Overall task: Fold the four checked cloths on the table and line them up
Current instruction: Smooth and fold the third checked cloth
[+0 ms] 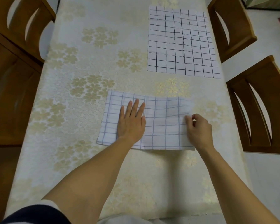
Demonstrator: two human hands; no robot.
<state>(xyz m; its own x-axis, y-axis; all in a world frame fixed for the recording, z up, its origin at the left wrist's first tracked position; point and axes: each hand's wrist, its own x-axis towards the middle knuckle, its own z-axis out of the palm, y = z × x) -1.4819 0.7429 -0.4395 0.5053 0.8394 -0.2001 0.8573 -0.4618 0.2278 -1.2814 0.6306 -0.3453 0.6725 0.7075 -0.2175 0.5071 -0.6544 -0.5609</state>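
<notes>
**Q:** Which step is being carried out?

**A:** By judgement, a second fold of the blue-checked cloth (162,126) is being prepared. The cloth is lying as a wide rectangle, apparently already halved, near the middle of the desk (87,62). Its 9 o'clock half is being pressed flat by the left hand (131,122), fingers straight. Its 3 o'clock edge is being pinched by the right hand (199,128) between thumb and curled fingers.

**Q:** What is being called for next?

**A:** The pinched edge is probably being readied for carrying across towards 9 o'clock. The layers are being required to stay anchored, the left hand to clear the path, and the edges to meet squarely, since thin fabric is likely to slip.

**Q:** Where are the other cloths lying?

**A:** One black-checked cloth (181,42) is lying flat and unfolded at 1 o'clock from the first, well apart. The other two are not being shown.

**Q:** Is any writing being shown?

**A:** No brand, label or lettering is being made out. Only grid lines and the floral desk covering are being seen.
</notes>
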